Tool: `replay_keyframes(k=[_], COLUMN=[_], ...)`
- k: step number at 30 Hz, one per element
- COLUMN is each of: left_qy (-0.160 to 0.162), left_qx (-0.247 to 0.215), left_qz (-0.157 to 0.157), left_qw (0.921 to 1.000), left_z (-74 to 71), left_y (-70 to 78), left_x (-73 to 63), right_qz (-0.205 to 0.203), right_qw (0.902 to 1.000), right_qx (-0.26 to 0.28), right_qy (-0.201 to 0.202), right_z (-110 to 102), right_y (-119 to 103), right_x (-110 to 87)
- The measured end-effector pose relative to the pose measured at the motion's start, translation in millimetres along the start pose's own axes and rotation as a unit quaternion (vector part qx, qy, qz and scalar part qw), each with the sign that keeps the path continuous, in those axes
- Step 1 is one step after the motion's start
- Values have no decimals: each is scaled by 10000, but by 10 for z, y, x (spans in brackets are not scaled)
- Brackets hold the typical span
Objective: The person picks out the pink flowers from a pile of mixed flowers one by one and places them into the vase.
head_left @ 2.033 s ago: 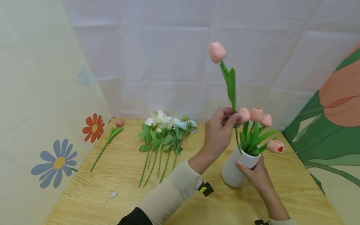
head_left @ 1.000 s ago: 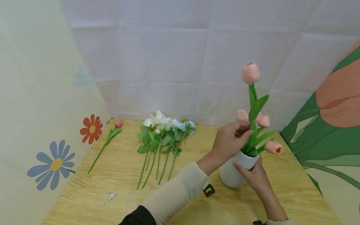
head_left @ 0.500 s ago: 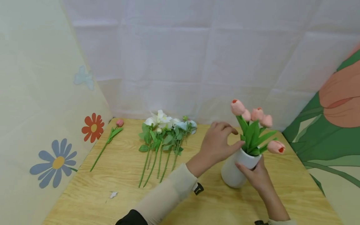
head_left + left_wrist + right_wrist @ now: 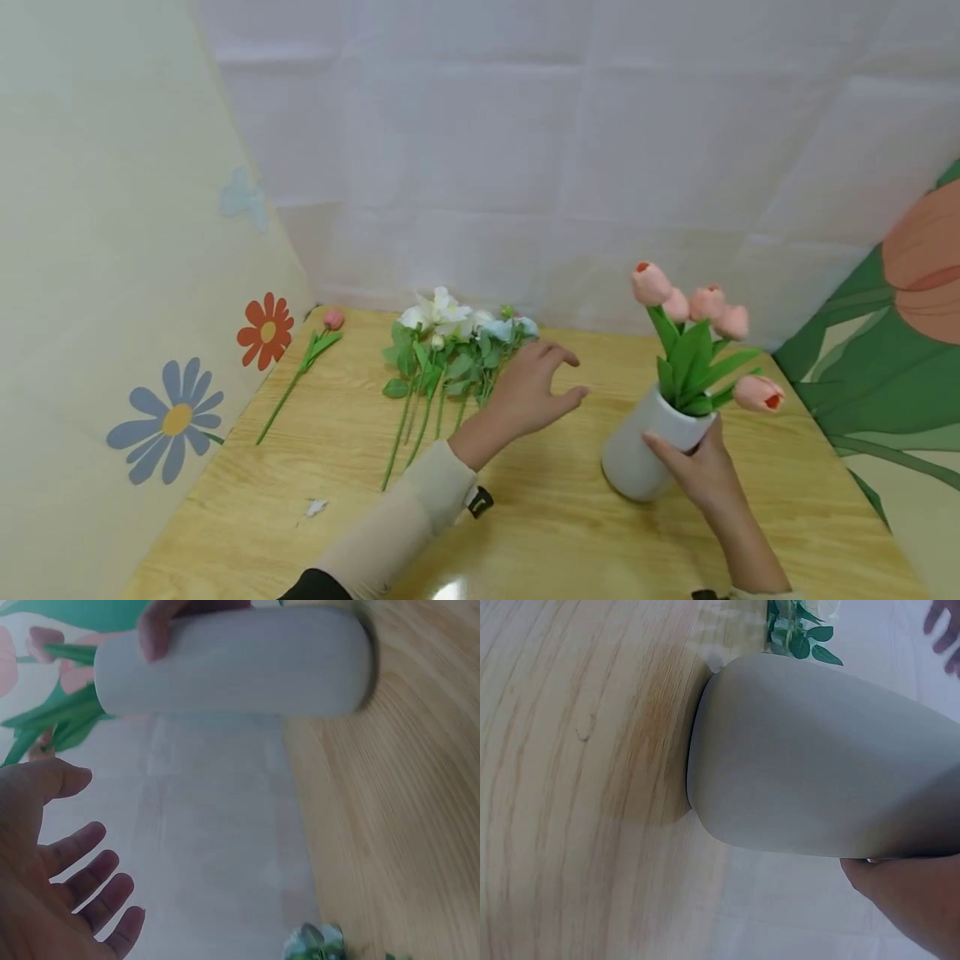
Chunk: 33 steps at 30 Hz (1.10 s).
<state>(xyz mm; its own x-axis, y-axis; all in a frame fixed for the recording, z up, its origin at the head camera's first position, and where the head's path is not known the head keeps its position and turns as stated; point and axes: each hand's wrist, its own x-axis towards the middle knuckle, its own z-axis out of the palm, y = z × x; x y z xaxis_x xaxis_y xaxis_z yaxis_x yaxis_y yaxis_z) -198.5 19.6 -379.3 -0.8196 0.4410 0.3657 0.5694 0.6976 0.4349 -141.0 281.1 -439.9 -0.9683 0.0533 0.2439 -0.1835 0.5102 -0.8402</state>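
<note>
A white vase (image 4: 648,450) stands on the wooden table at the right, holding several pink tulips (image 4: 693,342) with green leaves. Near its rim, my right hand (image 4: 701,475) grips the vase from the right side, thumb at the front; its other fingers are mostly hidden behind. My left hand (image 4: 525,387) is in the air left of the vase, holding nothing, with thumb and fingers spread apart. In the left wrist view, the left hand's (image 4: 60,862) loosely bent fingers are apart from the vase (image 4: 232,664).
A bunch of white and pale blue flowers (image 4: 442,312) lies at the table's back middle, partly behind the left hand. One pink tulip (image 4: 300,375) lies alone at the left. A small white scrap (image 4: 316,507) is near the front left. Fabric walls surround the table (image 4: 555,533).
My left hand lowered a pink tulip into the vase among the others, let it go, and drew away to the left. The right hand has kept its grip on the vase.
</note>
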Motion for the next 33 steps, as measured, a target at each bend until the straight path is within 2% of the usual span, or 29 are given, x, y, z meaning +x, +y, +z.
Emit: replay_keyframes(k=[4, 10, 17, 25, 33], left_qy=[100, 163, 108, 66, 36], left_qx=[75, -1, -269, -332, -333], left_qz=[-150, -314, -664, -1004, -1312], left_qw=[9998, 9994, 9974, 9944, 9908], left_z=[-54, -106, -192, -248, -291], left_y=[-201, -439, -629, -844, -1056], left_x=[-86, -195, -349, -492, -646], right_qz=[113, 72, 14, -88, 7], right_qw=[9999, 9999, 9999, 9998, 9999], right_qx=[-11, 64, 116, 169, 126], right_qy=[-31, 29, 1, -8, -17], right_z=[-7, -6, -5, -4, -7], right_y=[-5, -19, -16, -4, -2], right_x=[-12, -9, 2, 7, 12])
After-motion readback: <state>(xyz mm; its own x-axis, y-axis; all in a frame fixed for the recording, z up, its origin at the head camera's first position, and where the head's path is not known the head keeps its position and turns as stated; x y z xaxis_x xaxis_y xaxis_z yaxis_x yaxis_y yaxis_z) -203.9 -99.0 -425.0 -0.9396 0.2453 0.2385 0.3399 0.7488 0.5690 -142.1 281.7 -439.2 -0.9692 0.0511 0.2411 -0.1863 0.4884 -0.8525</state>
